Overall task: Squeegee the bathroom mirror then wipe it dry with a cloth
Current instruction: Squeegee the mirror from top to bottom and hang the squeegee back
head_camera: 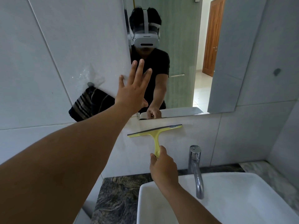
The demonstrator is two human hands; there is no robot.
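Note:
The frameless mirror (pixel 182 46) hangs on the tiled wall above the basin. A yellow squeegee (pixel 155 131) with a dark rubber blade lies against the tiles just below the mirror's bottom edge, and my right hand (pixel 163 165) grips its handle from beneath. My left hand (pixel 132 88) is open with fingers spread, flat at the mirror's left edge where it meets the tiles. A dark striped cloth (pixel 90 105) hangs from a wall hook to the left of the mirror, below my left hand.
A white basin (pixel 234 199) sits on a dark marbled counter (pixel 116 199) at the bottom. A chrome tap (pixel 196 168) rises right of my right hand. The mirror reflects a person wearing a headset and a wooden door.

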